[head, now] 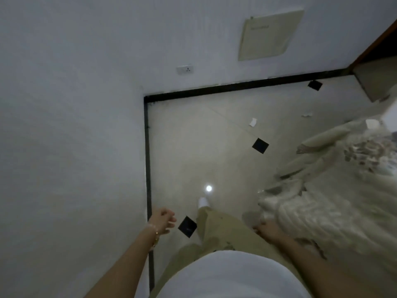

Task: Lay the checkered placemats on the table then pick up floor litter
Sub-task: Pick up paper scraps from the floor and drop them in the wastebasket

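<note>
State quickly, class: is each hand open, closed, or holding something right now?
Left hand: open, fingers loosely curled, holding nothing.
Right hand: cannot be told; its fingers are hidden, at the edge of the pale cloth.

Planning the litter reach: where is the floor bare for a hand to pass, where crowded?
Widest bare floor: between the left skirting, the paper scrap and the black tile beyond the foot. A bare strip also runs along the far skirting, left of the scrap. Crowded at right: ruffled cloth hangs to the floor, a second scrap by its far end.
</note>
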